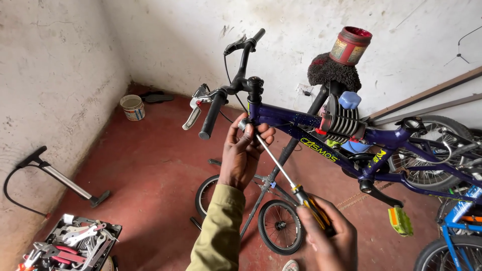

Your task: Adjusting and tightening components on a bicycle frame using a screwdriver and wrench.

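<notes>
Left hand [244,153] raised to the head tube of a dark blue bicycle frame [321,138], fingers [263,134] curled loosely around the tip end of a long screwdriver [281,170] and touching the frame just below the stem. Right hand [329,238] lower and nearer the camera, fingers wrapped tight about the screwdriver's black-and-yellow handle, shaft slanting up and left toward the head tube. Frame held up off the red floor [150,165], clamped near its middle, black handlebar [221,98] with silver brake lever turned toward the left wall. Worn fuzzy saddle [334,73] above the frame, with a red tin [350,46] sitting upside down on it. Small wheels [280,226] of another bike below the hands. At bottom left an open toolbox [75,241] full of spanners and pliers; a floor pump [60,178] lying by the wall; a white bucket [132,107] in the corner. Yellow pedal [400,221] hanging at right.
</notes>
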